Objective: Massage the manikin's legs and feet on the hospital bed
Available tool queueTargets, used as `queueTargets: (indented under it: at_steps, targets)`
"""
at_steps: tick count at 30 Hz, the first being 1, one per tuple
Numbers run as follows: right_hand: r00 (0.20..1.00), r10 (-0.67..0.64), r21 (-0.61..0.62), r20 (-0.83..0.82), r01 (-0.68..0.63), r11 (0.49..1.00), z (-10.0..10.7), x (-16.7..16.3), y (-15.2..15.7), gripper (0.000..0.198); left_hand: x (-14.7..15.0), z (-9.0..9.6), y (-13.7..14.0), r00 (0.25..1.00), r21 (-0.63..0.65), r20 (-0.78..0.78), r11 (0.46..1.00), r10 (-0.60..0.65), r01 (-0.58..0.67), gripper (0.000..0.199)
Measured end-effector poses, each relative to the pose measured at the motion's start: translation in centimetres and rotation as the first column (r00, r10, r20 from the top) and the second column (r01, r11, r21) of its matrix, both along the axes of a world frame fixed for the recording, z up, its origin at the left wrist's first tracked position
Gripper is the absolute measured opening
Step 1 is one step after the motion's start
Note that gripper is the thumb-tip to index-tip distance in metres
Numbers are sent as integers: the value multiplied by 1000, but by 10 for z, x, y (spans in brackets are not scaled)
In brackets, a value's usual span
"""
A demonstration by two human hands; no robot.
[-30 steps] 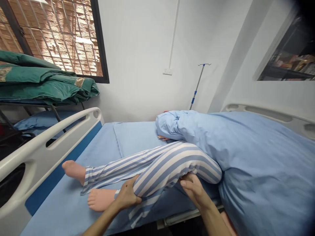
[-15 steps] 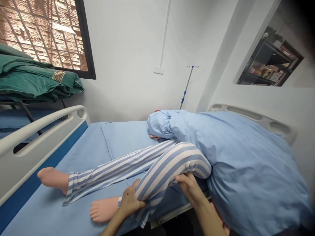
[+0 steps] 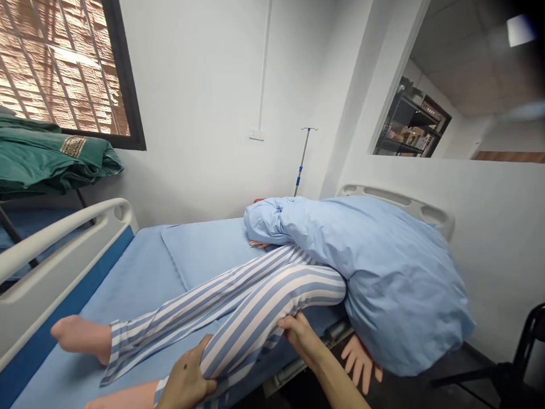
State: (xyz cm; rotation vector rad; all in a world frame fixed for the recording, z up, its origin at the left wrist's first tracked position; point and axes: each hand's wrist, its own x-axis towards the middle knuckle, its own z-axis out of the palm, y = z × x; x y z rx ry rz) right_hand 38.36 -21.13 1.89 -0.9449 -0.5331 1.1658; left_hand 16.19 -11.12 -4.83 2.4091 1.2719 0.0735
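A person's two bare hands hold a mannequin's bent near leg, clothed in blue-and-white striped trousers, on a light-blue sheeted mattress. The left hand is clamped around the lower leg above the ankle; the right hand clasps the underside just behind the raised knee, its fingers partly hidden. The mannequin's far leg, in matching stripes, stretches toward a cream plastic footboard. A puffy light-blue quilt covers the upper body; one mannequin hand hangs out below it.
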Motion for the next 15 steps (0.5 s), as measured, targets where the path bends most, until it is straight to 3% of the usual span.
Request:
queueTargets:
  at_steps: [6, 15]
  targets:
    - [991, 88, -8, -105, -89, 996, -34, -24, -1, 34, -40, -11, 4, 999, -1, -44, 1000, 24, -24, 73]
    - [959, 128, -29, -251, -140, 990, -91, -42, 2, 23, -70, -20, 1, 983, 22, -179, 999, 26, -23, 72]
